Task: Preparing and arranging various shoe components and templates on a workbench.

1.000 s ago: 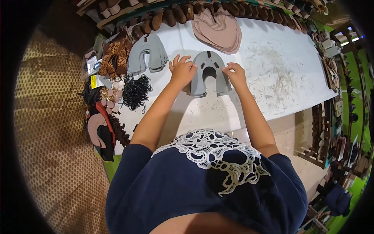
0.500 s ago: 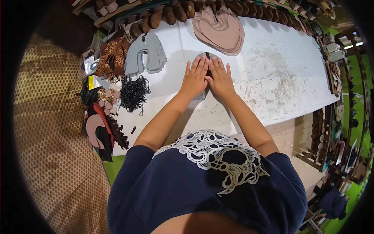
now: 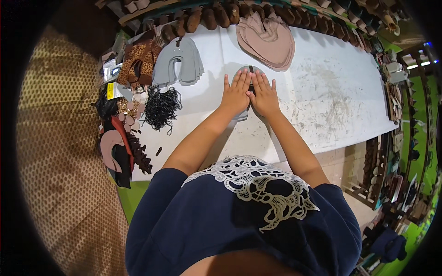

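My left hand [image 3: 235, 95] and my right hand [image 3: 265, 97] lie flat side by side, fingers stretched out, on a grey curved shoe-upper piece [image 3: 240, 117]. Most of that piece is hidden beneath them; its rounded top shows beyond my fingertips and a layered lower edge shows by my left wrist. Between the two hands runs a narrow dark brown strip [image 3: 251, 87], partly covered by my fingers. My thumbs come close together over its lower part. Neither hand grips anything.
On the white-covered table [image 3: 331, 99] lie stacked grey U-shaped pieces [image 3: 188, 57], pink pieces [image 3: 271, 50], leopard-print pieces [image 3: 138, 57] and black beaded strands [image 3: 161, 109]. Small brown strips [image 3: 140, 156] heap at the left edge, with one loose strip [image 3: 159, 151]. Shoe lasts [image 3: 207, 18] line the far edge.
The whole view has shifted slightly. My hands stay flat on the grey piece, drawn back a little, so more of its rounded top and of the brown strip shows.
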A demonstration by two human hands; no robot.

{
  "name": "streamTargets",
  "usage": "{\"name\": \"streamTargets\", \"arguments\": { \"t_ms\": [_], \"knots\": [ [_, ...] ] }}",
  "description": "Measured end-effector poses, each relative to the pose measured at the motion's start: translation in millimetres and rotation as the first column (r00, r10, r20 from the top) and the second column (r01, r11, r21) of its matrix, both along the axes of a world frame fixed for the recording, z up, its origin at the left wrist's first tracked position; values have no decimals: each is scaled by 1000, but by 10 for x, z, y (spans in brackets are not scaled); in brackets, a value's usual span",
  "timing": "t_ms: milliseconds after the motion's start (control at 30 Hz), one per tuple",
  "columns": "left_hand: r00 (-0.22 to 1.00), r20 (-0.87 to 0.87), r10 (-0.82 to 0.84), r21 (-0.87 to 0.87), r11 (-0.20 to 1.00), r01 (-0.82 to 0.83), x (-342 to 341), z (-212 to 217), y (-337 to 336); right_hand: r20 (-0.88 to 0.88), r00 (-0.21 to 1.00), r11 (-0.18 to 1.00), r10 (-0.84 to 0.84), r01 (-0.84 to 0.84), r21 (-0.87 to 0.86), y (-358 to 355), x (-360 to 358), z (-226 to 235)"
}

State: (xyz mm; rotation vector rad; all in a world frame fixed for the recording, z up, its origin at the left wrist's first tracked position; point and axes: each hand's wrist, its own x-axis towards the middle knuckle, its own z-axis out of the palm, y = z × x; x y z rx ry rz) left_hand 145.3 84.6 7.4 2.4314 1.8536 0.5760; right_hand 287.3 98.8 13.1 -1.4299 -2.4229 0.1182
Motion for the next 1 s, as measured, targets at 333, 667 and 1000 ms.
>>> {"name": "streamTargets", "arguments": {
  "t_ms": [333, 667, 1000],
  "knots": [
    [943, 319, -98, -113, 984, 141, -570, 193, -166, -117, 992, 994, -53, 64, 88, -84, -129, 267],
    [933, 93, 348, 49, 934, -354, -2013, 336, -376, -37, 968, 963, 248, -242, 122, -116, -935, 349],
    [917, -227, 328, 167, 941, -295, -2761, 390, -194, 66, 962, 959, 265, -270, 86, 355, -1696, 168]
  ]
}}
